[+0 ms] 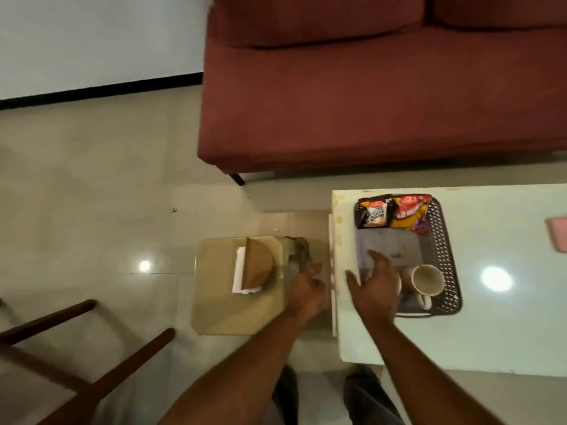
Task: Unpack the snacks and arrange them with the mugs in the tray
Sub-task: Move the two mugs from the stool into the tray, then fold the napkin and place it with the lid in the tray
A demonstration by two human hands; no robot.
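Observation:
A black perforated tray [441,237] lies on the white table [506,317]. At its far end rest two snack packets, a black one [372,214] and a red-and-yellow one [409,214]. A white mug [427,280] stands at the tray's near end, and a second mug beside it is mostly hidden by my right hand [376,286]. That hand hovers open over the tray's near left corner with its fingers spread. My left hand [306,288] is open and relaxed over the gap between the white table and a low glass side table [214,314].
The side table holds a brown wooden napkin holder [257,265] with white napkins. A maroon sofa [368,102] stands beyond the tables. Dark wooden chair legs [76,348] cross the lower left. A pink object [558,234] lies at the white table's right edge.

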